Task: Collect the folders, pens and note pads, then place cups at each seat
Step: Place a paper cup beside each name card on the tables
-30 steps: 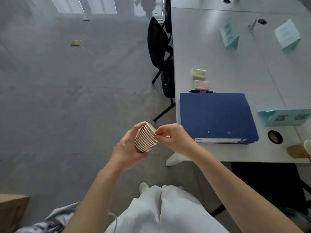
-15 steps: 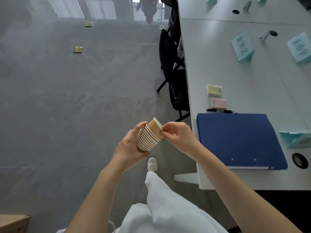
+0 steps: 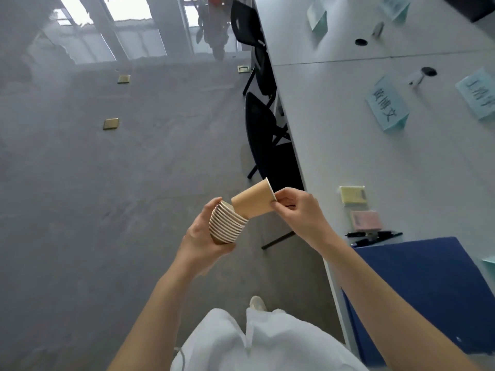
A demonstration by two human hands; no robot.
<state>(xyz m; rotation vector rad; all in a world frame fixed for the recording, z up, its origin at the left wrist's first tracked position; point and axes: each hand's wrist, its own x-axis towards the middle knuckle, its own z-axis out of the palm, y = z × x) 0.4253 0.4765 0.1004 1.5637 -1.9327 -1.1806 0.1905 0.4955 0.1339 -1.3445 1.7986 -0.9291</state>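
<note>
Cup point(image 3: 253, 201) rim up-right | right hand point(image 3: 300, 212) pinches rim | left hand point(image 3: 203, 234) grips stack point(image 3: 227, 226)

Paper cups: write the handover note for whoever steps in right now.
Left hand grips the stack of paper cups. Right hand pinches the rim of one paper cup, almost free of the stack.
On the table: blue folder, black pens, yellow note pad, pink note pad.
Done: nothing visibly collected; no cup in view on the table.
Left: collect those, then place cups at each seat.

left hand point(image 3: 199, 238) gripping, right hand point(image 3: 297, 212) pinching
</note>
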